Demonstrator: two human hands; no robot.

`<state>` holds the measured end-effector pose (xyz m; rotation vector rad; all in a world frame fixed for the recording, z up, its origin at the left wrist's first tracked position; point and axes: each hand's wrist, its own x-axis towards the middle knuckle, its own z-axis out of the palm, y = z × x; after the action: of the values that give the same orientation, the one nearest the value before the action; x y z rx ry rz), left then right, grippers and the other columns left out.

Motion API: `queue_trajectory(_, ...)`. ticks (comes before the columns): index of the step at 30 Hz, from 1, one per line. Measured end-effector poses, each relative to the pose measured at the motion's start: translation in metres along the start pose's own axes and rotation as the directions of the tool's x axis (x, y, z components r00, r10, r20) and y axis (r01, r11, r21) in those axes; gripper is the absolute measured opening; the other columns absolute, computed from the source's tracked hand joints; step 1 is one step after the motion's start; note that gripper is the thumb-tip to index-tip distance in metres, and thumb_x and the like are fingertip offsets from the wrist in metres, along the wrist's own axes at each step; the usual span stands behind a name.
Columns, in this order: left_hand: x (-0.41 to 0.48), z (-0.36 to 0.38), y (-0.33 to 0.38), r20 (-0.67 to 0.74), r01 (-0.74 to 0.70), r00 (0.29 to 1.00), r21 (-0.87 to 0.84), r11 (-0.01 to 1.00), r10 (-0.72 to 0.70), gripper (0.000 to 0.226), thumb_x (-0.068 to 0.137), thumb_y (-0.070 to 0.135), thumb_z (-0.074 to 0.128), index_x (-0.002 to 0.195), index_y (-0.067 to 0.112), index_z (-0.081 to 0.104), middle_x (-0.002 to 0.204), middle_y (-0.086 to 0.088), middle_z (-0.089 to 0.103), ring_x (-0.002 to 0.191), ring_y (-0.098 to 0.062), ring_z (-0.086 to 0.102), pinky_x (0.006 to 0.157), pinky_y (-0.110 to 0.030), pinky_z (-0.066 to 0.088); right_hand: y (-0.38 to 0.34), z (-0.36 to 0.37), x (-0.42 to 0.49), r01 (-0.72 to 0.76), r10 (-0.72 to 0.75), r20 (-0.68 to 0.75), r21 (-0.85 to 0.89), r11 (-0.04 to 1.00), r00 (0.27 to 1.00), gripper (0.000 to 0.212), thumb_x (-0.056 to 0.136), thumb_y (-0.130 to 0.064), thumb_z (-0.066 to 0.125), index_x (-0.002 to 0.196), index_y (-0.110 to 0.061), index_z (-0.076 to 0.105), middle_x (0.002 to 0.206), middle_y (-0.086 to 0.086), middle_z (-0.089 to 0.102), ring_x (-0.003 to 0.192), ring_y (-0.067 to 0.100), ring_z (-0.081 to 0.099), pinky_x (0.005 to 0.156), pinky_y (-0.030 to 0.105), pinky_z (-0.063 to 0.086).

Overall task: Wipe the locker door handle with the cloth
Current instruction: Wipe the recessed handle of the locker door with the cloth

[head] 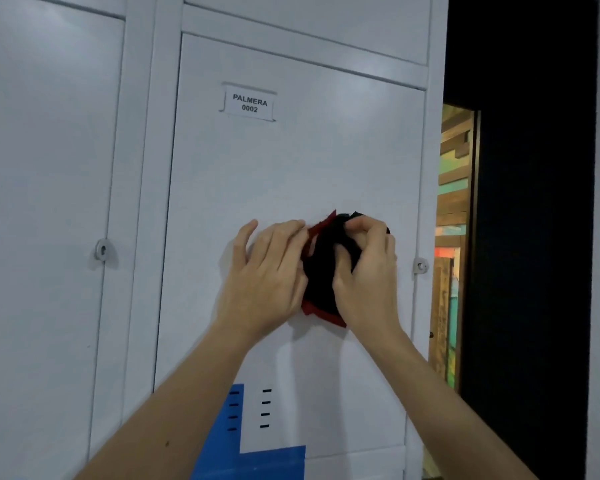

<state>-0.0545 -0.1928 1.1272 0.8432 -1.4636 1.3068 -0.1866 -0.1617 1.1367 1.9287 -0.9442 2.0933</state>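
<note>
The fingers (365, 226) of the right hand (369, 275) are curled and bunched round a dark cloth (321, 271) with a red edge, gripping it against the locker door (291, 161). The fingers of the left hand (267, 271) lie fairly straight and a little spread, flat on the door just beside the cloth. Their tips touch its red edge, pressing rather than gripping.

The handle itself cannot be seen. I judge that it sits under the cloth and the right fingers, so the wiping looks to be in hand.

The cloth looks soft, light and limp. It crumples in the grip, and loose corners stick out above and below the fingers. A wad held in the curled fingers seems the best hold, since a loose corner would flop and give no pressure. The painted metal door looks smooth and stiff, so the cloth should slide easily.

The locker is closed and what it holds is hidden. Well above the fingers is a label (249, 105) reading PALMERA 0002. Just right of the right fingers a padlock hasp (420, 266) juts from the door edge, with no lock visible in it. Below the wrists are vent slots (265, 408) and a blue patch (257, 462).
</note>
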Motion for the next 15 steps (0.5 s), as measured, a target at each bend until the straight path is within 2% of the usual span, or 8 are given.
queue_trajectory(3, -0.001, 0.0, 0.001, 0.0, 0.004, 1.0, -0.005, 1.0, -0.004, 0.04, 0.088, 0.02, 0.039, 0.119, 0.002, 0.058, 0.12, -0.01, 0.06, 0.111, -0.019, 0.047, 0.109, -0.042, 0.019, 0.0, 0.006, -0.001, -0.052, 0.052, -0.003, -0.041, 0.998, 0.999, 0.034, 0.09, 0.002, 0.049, 0.121, -0.01, 0.043, 0.122, 0.006, 0.046, 0.106, -0.001, 0.035, 0.091, 0.001, 0.028)
queue_trajectory(4, -0.001, 0.0, 0.002, 0.002, 0.008, 1.0, -0.013, 1.0, -0.008, 0.041, 0.088, 0.02, 0.039, 0.121, 0.002, 0.058, 0.121, -0.01, 0.06, 0.112, -0.019, 0.047, 0.109, -0.041, 0.019, 0.0, 0.01, -0.006, -0.071, 0.07, -0.012, -0.036, 0.997, 0.997, 0.036, 0.091, 0.002, 0.049, 0.124, -0.009, 0.042, 0.126, 0.007, 0.041, 0.11, 0.001, 0.039, 0.091, -0.001, 0.027)
queue_trajectory(6, -0.001, -0.001, 0.002, 0.003, 0.018, 1.0, -0.034, 0.999, -0.017, 0.044, 0.089, 0.022, 0.039, 0.124, 0.004, 0.057, 0.121, -0.009, 0.06, 0.113, -0.018, 0.048, 0.111, -0.04, 0.017, 0.001, 0.017, -0.02, -0.1, 0.099, -0.048, -0.015, 0.995, 0.994, 0.034, 0.092, 0.001, 0.049, 0.124, -0.008, 0.044, 0.124, 0.003, 0.033, 0.114, 0.008, 0.046, 0.095, 0.009, 0.033)
queue_trajectory(9, 0.0, -0.002, 0.003, 0.017, 0.015, 1.0, -0.066, 0.998, -0.014, 0.044, 0.09, 0.025, 0.037, 0.124, 0.005, 0.058, 0.122, -0.008, 0.06, 0.115, -0.017, 0.048, 0.112, -0.039, 0.014, 0.009, 0.023, -0.035, -0.049, 0.042, -0.115, -0.06, 0.997, 0.993, 0.029, 0.09, 0.0, 0.053, 0.118, -0.006, 0.048, 0.113, -0.003, 0.04, 0.108, -0.007, 0.036, 0.095, 0.019, 0.037)
queue_trajectory(10, 0.0, -0.002, 0.003, 0.02, 0.01, 1.0, -0.071, 0.997, -0.009, 0.044, 0.09, 0.026, 0.037, 0.124, 0.005, 0.058, 0.122, -0.008, 0.06, 0.115, -0.017, 0.048, 0.112, -0.038, 0.013, 0.012, 0.023, -0.035, -0.008, -0.002, -0.13, -0.078, 0.997, 0.992, 0.028, 0.089, 0.002, 0.054, 0.116, -0.004, 0.049, 0.107, -0.012, 0.041, 0.108, -0.005, 0.034, 0.095, 0.025, 0.039)
queue_trajectory(12, 0.0, -0.002, 0.002, 0.023, 0.011, 1.0, -0.074, 0.997, -0.01, 0.045, 0.092, 0.027, 0.036, 0.124, 0.005, 0.057, 0.122, -0.009, 0.06, 0.115, -0.018, 0.047, 0.113, -0.038, 0.013, 0.011, 0.023, -0.029, 0.056, -0.065, -0.141, -0.072, 0.996, 0.988, 0.029, 0.087, 0.005, 0.054, 0.116, -0.001, 0.049, 0.101, -0.026, 0.031, 0.117, 0.013, 0.037, 0.096, 0.041, 0.042)
queue_trajectory(14, 0.0, -0.001, 0.002, 0.02, 0.014, 1.0, -0.071, 0.997, -0.013, 0.045, 0.093, 0.029, 0.035, 0.124, 0.005, 0.057, 0.121, -0.009, 0.06, 0.114, -0.017, 0.047, 0.112, -0.038, 0.014, 0.008, 0.023, -0.019, 0.08, -0.081, -0.155, -0.015, 0.997, 0.985, 0.03, 0.087, 0.004, 0.051, 0.117, -0.002, 0.047, 0.102, -0.03, 0.028, 0.118, 0.029, 0.046, 0.097, 0.05, 0.042)
queue_trajectory(15, 0.0, -0.001, 0.002, 0.02, 0.012, 1.0, -0.068, 0.998, -0.011, 0.045, 0.093, 0.029, 0.034, 0.125, 0.005, 0.056, 0.121, -0.009, 0.06, 0.114, -0.017, 0.047, 0.112, -0.039, 0.014, 0.007, 0.025, -0.015, 0.078, -0.075, -0.161, 0.015, 0.997, 0.984, 0.031, 0.088, 0.002, 0.049, 0.118, -0.005, 0.046, 0.103, -0.031, 0.028, 0.116, 0.031, 0.048, 0.098, 0.052, 0.041)
